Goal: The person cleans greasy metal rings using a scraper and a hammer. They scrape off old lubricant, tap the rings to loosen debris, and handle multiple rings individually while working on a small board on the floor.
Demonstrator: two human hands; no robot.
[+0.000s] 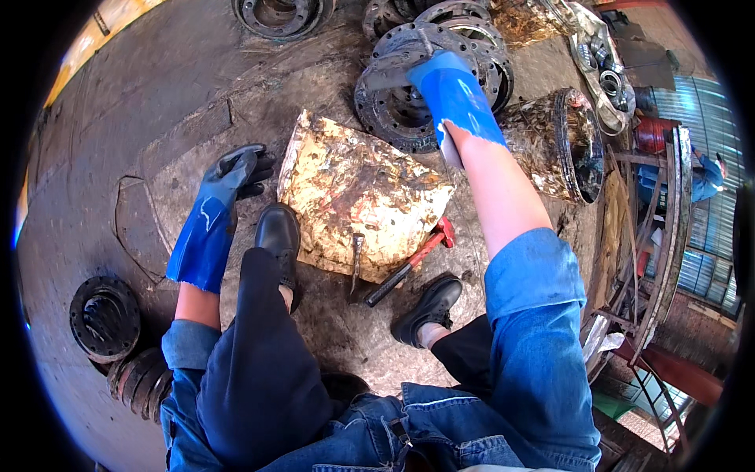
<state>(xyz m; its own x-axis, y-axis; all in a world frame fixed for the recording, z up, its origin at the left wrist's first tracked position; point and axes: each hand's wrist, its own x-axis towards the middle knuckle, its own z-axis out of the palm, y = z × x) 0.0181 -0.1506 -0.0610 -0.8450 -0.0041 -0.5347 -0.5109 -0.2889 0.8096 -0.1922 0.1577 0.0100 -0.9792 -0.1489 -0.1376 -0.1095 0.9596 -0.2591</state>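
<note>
My right hand (429,72), in a blue rubber glove with a dark grip, reaches forward to a pile of dark metal flanges (385,114). It touches or lies just over the upper flange; its fingers blend into the dark metal, so their grip cannot be made out. My left hand (236,175), gloved the same way, hovers beside my left shoe with fingers apart and nothing in them. Between my feet and the flanges lies a stained, crumpled sheet (358,193). A red-headed hammer (413,262) and a pointed metal tool (356,263) rest at its near edge.
A grimy drum (562,145) lies on its side at the right, below a pale sack (605,75) of metal parts. More rings (104,318) are stacked at the lower left, another flange (283,16) at the far side. A person (700,177) is beyond a metal frame (668,244).
</note>
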